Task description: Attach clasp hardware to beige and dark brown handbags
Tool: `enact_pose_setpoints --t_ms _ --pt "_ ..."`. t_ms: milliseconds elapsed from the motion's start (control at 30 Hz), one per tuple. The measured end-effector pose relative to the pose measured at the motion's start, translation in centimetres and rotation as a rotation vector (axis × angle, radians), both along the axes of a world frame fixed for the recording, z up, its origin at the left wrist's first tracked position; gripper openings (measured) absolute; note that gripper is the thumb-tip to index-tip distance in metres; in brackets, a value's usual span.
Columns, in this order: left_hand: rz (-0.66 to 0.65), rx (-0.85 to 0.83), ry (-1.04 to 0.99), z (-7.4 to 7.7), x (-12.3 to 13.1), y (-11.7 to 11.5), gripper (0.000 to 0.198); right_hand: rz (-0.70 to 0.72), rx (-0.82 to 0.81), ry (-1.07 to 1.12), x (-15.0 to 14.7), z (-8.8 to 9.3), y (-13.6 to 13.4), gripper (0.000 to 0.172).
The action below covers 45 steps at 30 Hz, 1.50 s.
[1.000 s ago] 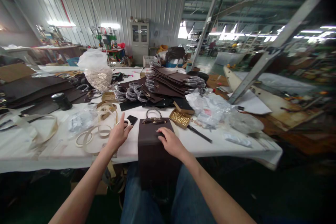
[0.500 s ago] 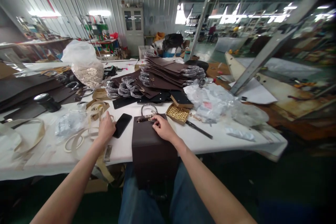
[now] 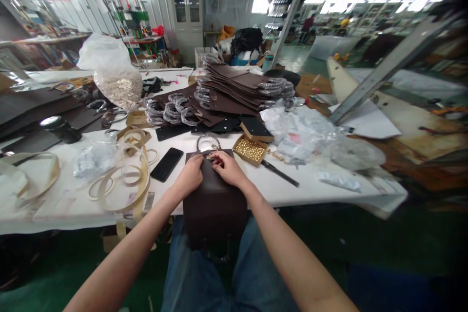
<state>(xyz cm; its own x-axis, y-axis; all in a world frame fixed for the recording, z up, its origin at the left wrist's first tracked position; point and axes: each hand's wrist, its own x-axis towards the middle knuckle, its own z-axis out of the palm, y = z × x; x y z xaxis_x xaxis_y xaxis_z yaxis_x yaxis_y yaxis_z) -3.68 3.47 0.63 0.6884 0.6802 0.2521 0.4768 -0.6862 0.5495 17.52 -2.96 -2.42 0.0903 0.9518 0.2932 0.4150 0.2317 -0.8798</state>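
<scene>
Brown bag panel [image 3: 215, 207] lies over the near edge of the desk [image 3: 310, 194], lower part hanging between the person's knees; wrapped handle [image 3: 208, 139] stands up at its far end. Both hands at that end. Left hand [image 3: 190, 174]: fingers bent over the panel left of the gold clasp [image 3: 209, 156], tips hidden, can't tell if they grip. Right hand [image 3: 228, 169]: fingers curled, thumb and index just at the clasp, nearly together; can't tell if they've actually got hold of it. Phone [image 3: 167, 164] flat, left of panel. Box of gold studs [image 3: 250, 150] just beside panel, right; black stick tool [image 3: 281, 174] next to it. Stacked brown panels [image 3: 234, 95] behind, bag of small pale parts [image 3: 119, 90] back left.
</scene>
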Motion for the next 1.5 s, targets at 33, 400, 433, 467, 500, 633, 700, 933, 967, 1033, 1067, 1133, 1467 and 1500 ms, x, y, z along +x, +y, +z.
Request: enact_pose_setpoints --t_ms 33,400,433,467,500,633,700,933,967,1033,1067,1133,1467,1500 --pt "0.018 0.015 0.006 -0.4 0.0 0.1 0.067 0.002 0.000 -0.007 -0.1 0.1 0.0 0.039" --pt "0.094 0.079 0.095 -2.6 0.2 -0.4 0.076 -0.007 0.023 -0.006 -0.5 0.5 -0.4 0.041" --pt "0.101 0.077 0.106 -2.7 0.3 -0.4 0.076 -0.011 0.026 -0.004 -0.5 0.5 -0.4 0.041" --pt "0.109 0.072 0.114 -2.7 0.4 -0.5 0.076 -0.016 0.029 -0.003 -0.5 0.5 -0.5 0.040" --pt "0.114 0.066 0.119 -2.7 0.4 -0.5 0.077 -0.020 0.033 -0.004 -0.5 0.5 -0.5 0.039" --pt "0.129 0.057 0.121 -2.4 0.6 -0.8 0.083 -0.027 0.044 -0.015 -0.3 0.4 -0.6 0.039" --pt "0.130 0.064 0.127 -2.3 0.6 -1.0 0.084 -0.024 0.044 -0.013 -0.2 0.4 -0.5 0.039" --pt "0.142 0.093 0.148 -1.7 0.9 -1.7 0.081 -0.031 0.043 0.003 -0.2 0.3 -0.4 0.038" --pt "0.145 0.093 0.147 -1.6 1.0 -1.7 0.082 -0.036 0.043 0.000 -0.2 0.3 -0.4 0.038" --pt "0.151 0.088 0.149 -1.5 1.1 -1.8 0.081 -0.048 0.047 -0.008 -0.2 0.3 -0.4 0.036" --pt "0.153 0.087 0.149 -1.5 1.2 -1.8 0.081 -0.052 0.047 -0.011 -0.2 0.3 -0.4 0.035" --pt "0.158 0.088 0.145 -1.6 1.3 -1.9 0.081 -0.059 0.046 -0.012 -0.2 0.2 -0.4 0.035" --pt "0.187 0.103 0.140 -1.8 1.4 -2.3 0.079 -0.118 -0.008 -0.076 -0.9 -0.5 0.9 0.042" --pt "0.189 0.099 0.143 -1.7 1.5 -2.3 0.079 -0.135 -0.006 -0.105 -1.1 -0.6 1.2 0.043"
